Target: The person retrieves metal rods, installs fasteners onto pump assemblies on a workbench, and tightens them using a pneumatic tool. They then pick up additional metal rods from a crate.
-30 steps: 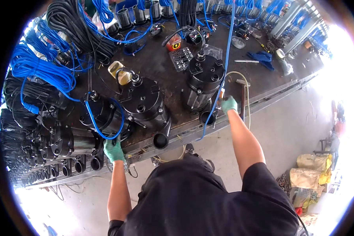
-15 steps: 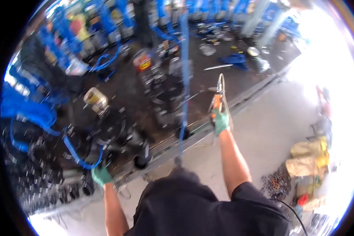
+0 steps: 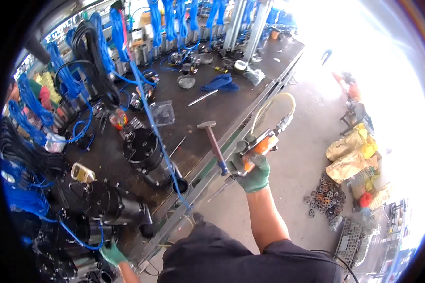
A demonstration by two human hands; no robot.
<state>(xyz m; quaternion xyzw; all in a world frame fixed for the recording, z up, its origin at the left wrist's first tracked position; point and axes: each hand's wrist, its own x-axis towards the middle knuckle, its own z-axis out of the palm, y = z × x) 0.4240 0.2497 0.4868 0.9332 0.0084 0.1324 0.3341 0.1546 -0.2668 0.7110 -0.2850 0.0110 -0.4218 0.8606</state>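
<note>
My right hand (image 3: 255,178), in a green glove, is closed around an orange-and-black air tool (image 3: 265,144) with a pale looped hose and a thin rod pointing down-left. It is held over the bench's front edge. A hammer (image 3: 215,146) with a blue-ended handle lies just left of the tool. At the lower left my gloved left hand (image 3: 113,254) is against the black pumps at the bench edge, its fingertips partly hidden. The nearest black pump (image 3: 113,205) lies on its side, and a blue cable (image 3: 82,243) curves above the hand.
Another black pump (image 3: 144,148) rests on the dark bench (image 3: 193,118), a blue strap (image 3: 151,118) passing before it. A blue cloth (image 3: 222,83) lies farther back. Coiled blue cables (image 3: 167,19) hang behind. On the floor at right are paper sacks (image 3: 344,151) and small round parts (image 3: 323,198).
The view has swung right, toward the floor and the sacks. The air tool in my right hand has turned, its hose end now toward the upper right. My left hand remains by the pumps.
</note>
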